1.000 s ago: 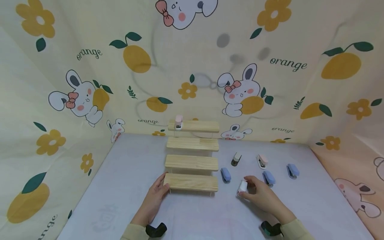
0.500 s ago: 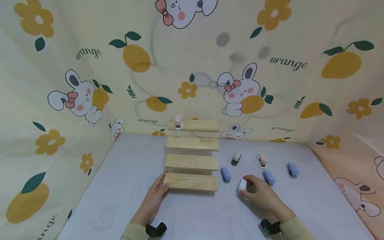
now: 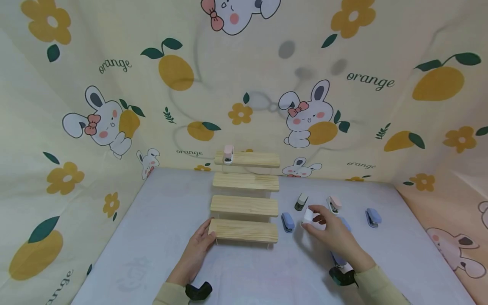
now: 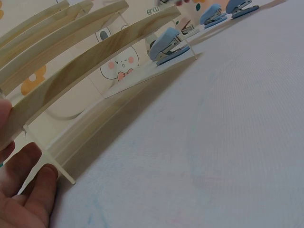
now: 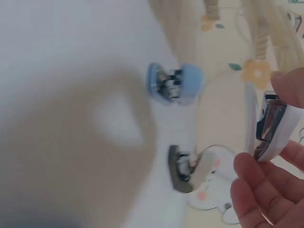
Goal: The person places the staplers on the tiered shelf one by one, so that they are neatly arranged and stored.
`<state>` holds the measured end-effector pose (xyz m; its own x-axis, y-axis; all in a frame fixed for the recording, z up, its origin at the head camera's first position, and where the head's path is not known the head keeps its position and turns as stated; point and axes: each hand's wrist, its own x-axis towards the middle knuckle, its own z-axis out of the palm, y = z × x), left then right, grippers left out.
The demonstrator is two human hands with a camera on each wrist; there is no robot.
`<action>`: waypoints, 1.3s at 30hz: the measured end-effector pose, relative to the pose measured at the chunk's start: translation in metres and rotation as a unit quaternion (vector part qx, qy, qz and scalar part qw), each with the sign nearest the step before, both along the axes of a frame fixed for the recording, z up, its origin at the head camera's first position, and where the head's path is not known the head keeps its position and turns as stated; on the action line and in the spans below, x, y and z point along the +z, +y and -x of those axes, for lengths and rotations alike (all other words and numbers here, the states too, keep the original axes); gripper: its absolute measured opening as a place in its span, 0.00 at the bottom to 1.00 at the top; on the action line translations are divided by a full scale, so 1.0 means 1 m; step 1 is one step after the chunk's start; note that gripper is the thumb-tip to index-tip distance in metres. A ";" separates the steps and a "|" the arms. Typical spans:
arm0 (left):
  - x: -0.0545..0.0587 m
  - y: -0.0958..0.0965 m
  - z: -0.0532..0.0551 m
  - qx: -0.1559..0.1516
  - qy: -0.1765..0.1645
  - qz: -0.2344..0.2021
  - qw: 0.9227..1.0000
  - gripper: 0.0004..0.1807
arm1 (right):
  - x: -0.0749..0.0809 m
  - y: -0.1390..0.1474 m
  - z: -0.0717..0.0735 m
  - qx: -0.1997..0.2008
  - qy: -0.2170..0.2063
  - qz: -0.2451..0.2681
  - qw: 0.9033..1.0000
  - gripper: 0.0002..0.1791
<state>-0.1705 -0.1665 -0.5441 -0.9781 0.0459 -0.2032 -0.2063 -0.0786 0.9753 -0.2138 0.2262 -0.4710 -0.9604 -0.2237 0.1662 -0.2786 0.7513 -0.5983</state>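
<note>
My right hand pinches a small white stapler between thumb and fingers, held above the table. In the right wrist view, the metal inside of that white stapler shows. With its thumb on the board and its fingers below, my left hand grips the left end of the lowest board of a four-step wooden display shelf. A pink stapler stands at the left of the top step. Between shelf and right hand lies a blue stapler.
Behind the right hand are a dark stapler with a pale top and a pink stapler. Another blue stapler lies farther right. My right hand partly hides a blue stapler; a blue object shows by the wrist. Printed cloth hangs behind.
My right hand has lifted the white stapler off the table and carried it slightly away from me. A blue object has come into view beside the right wrist. My left hand stays on the shelf.
</note>
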 end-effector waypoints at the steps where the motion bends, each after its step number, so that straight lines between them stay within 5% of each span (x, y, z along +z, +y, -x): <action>1: -0.001 0.000 0.000 0.000 -0.001 -0.001 1.000 0.34 | 0.003 -0.001 0.001 0.003 0.010 0.001 1.000 0.35; 23: -0.004 -0.001 0.001 0.002 -0.004 -0.010 1.000 0.36 | 0.064 -0.066 0.042 0.023 0.086 0.088 0.992 0.36; 30: -0.002 -0.001 0.001 0.002 -0.006 -0.004 1.000 0.38 | 0.074 -0.090 0.061 0.053 0.127 0.125 0.983 0.34; 39: -0.004 -0.002 0.000 0.000 -0.003 0.016 1.000 0.37 | 0.081 -0.121 0.084 0.077 0.130 0.156 0.976 0.32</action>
<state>-0.1703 -0.1684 -0.5477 -0.9768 0.0389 -0.2105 -0.2122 -0.0467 0.9761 -0.2978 0.1050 -0.3899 -0.8357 -0.2621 0.4825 -0.5466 0.4810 -0.6854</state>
